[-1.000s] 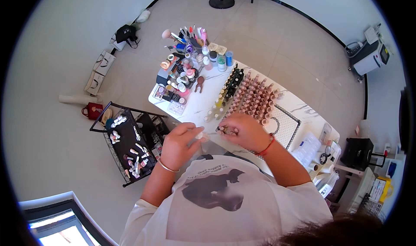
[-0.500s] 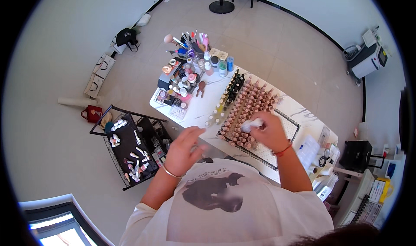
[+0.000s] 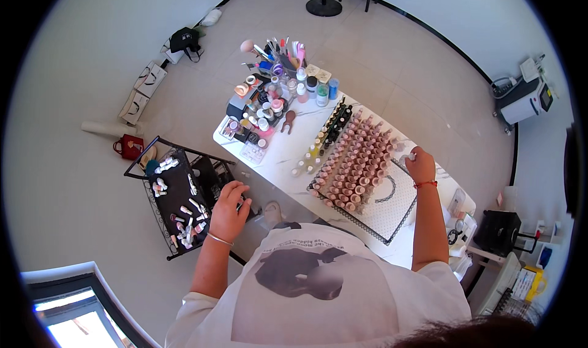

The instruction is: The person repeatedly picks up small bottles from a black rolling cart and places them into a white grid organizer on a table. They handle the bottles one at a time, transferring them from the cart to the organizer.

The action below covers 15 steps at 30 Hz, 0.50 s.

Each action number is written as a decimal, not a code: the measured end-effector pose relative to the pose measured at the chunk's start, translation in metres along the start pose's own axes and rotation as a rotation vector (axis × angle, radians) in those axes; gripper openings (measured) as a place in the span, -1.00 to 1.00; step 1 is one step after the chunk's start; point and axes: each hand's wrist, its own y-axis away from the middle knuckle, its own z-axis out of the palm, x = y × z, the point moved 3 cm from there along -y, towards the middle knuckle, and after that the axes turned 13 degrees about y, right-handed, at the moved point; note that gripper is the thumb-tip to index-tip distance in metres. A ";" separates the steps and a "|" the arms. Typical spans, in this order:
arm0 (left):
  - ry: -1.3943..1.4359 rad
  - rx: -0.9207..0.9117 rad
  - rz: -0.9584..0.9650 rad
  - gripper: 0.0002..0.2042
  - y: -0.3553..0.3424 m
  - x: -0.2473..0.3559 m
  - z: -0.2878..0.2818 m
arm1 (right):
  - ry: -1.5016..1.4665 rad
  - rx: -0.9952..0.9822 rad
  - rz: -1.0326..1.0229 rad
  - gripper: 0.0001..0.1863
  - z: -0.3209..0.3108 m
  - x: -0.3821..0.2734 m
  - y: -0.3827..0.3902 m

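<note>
Rows of nail polish bottles (image 3: 361, 161) with rose-pink caps stand close together on a white tray (image 3: 392, 219) with a dark scalloped rim. Just right of them, my right hand (image 3: 422, 166) is closed, pinching a small white crumpled piece (image 3: 409, 158) mostly hidden by the fingers. My left hand (image 3: 229, 212) hangs in the gap between the black cart and the table, fingers loosely bent and apart, holding nothing. Dark bottles (image 3: 334, 124) and yellowish bottles (image 3: 311, 158) line the left side of the pink rows.
The white marbled table (image 3: 278, 158) carries jars (image 3: 263, 112), brushes (image 3: 283, 57) and a small brown figure-shaped piece (image 3: 288, 121) at its left end. The black cart (image 3: 174, 198) beside it holds several small white bottles. A clear box (image 3: 456, 200) sits at the right end.
My right hand has moved right, from over the pink-capped bottles to beside them. My left hand has drawn back left and down, away from the table. The view has shifted slightly.
</note>
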 end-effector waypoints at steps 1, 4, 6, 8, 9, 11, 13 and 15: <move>-0.004 0.001 -0.010 -0.70 0.002 -0.004 -0.001 | 0.007 -0.003 0.000 -0.78 0.005 0.002 -0.002; -0.021 0.007 -0.023 -0.72 0.006 -0.009 -0.005 | 0.039 -0.030 0.006 -0.76 0.019 0.004 -0.008; -0.038 0.023 -0.008 -0.73 0.010 -0.015 -0.005 | 0.044 -0.048 0.014 -0.74 0.028 0.007 -0.011; -0.030 0.031 -0.027 -0.73 0.014 -0.019 -0.005 | 0.027 -0.063 0.023 -0.71 0.036 0.008 -0.012; -0.027 0.034 -0.038 -0.74 0.016 -0.021 -0.006 | 0.024 -0.065 0.024 -0.70 0.039 0.008 -0.013; -0.015 0.033 -0.072 -0.74 0.020 -0.027 -0.006 | 0.018 -0.069 0.026 -0.67 0.043 0.008 -0.014; -0.003 0.034 -0.102 -0.74 0.024 -0.031 -0.007 | 0.024 -0.081 0.055 -0.66 0.047 0.008 -0.017; 0.011 0.041 -0.125 -0.74 0.027 -0.033 -0.008 | 0.033 -0.091 0.078 -0.64 0.047 0.007 -0.019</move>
